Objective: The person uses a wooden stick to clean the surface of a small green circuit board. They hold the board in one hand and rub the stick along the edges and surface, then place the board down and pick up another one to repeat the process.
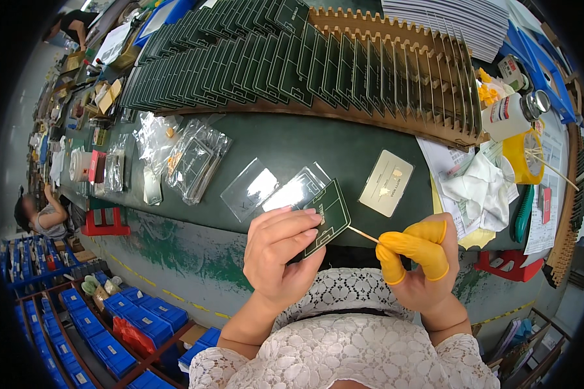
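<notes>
A thin dark green panel [331,219] with pale line markings is gripped along its left side by my left hand [280,251], tilted up off the table. My right hand [420,259], wearing yellow finger cots, pinches a thin stick [363,234], perhaps a cotton swab, whose far end meets the panel's right edge. Whether that tip touches the edge or the back, I cannot tell. Just beyond my left hand lie clear plastic sheets [250,189] with bright glare on them. A cream rectangular plate [387,183] rests on the green table ahead of my right hand.
Across the back, a notched cardboard rack [396,120] holds many upright green panels [240,65]. Bagged panels [196,159] lie at left. At right are a white bottle [509,117], a yellow tape roll [524,157] with sticks, a white cloth [480,188] and a green-handled tool [524,214].
</notes>
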The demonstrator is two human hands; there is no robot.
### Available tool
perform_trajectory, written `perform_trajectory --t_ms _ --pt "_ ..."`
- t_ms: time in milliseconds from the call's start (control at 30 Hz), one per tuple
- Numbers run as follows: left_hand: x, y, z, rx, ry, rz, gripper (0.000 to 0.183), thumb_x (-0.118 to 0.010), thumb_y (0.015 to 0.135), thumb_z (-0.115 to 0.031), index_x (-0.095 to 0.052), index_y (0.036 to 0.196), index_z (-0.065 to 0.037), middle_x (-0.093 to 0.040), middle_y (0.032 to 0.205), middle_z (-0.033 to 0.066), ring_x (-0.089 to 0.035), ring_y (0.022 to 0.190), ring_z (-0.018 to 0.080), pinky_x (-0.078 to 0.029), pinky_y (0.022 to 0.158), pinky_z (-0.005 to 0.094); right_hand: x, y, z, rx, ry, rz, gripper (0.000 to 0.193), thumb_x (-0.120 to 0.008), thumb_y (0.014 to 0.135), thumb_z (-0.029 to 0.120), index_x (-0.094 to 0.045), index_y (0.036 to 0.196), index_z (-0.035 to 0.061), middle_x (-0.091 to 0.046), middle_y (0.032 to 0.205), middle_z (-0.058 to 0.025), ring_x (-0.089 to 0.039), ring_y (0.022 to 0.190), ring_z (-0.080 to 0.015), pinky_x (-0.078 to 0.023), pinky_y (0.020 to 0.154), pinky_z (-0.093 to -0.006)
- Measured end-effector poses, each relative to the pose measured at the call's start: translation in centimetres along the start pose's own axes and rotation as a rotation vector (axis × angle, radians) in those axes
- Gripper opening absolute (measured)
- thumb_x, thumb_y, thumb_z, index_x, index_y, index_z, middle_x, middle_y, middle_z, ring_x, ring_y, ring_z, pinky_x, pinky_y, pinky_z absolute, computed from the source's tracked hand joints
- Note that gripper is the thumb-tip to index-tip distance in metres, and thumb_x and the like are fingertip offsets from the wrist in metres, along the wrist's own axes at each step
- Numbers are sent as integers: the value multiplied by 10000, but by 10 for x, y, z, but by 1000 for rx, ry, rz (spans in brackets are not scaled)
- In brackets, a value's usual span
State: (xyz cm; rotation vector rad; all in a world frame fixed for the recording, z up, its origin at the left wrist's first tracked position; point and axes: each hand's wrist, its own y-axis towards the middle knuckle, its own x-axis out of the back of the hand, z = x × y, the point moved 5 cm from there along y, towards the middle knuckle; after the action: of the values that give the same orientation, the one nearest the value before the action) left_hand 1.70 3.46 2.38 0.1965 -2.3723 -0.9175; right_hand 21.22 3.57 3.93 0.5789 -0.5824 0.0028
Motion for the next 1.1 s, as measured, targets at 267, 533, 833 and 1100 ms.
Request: perform_trajectory --t_ms 267,533,833,1100 --pt "0 0 0 0 -4 0 371 -721 720 154 -576 992 -53 -727 991 133 -724 914 257 -547 923 460 0 0 -1 -6 5 -12 393 -877 696 54 -723 1047 142 -589 897 -2 -529 743 -210 -398 641 -330" --pt "0 -2 2 -28 -7 -32 419 -810 660 94 -604 994 -54 -731 1010 109 -729 919 261 -558 885 426 0 0 0 -4 4 -1 389 -875 697 57 -724 1046 142 -590 899 -4 -527 739 -216 -401 650 -333" --pt "0 -2 3 -25 0 -36 415 -814 661 90 -604 989 -53 -731 999 112 -730 912 264 -561 875 427 -2 0 0 6 5 20 393 -876 701 67 -722 1053 153 -592 899 4 -534 741 -209 -397 651 -339" --pt "-1 -1 2 -21 2 -35 405 -816 667 83 -605 984 -54 -735 988 115 -730 915 264 -564 874 429 -2 0 1 7 12 25 404 -879 701 68 -715 1060 153 -596 903 7 -537 742 -208 -395 655 -342"
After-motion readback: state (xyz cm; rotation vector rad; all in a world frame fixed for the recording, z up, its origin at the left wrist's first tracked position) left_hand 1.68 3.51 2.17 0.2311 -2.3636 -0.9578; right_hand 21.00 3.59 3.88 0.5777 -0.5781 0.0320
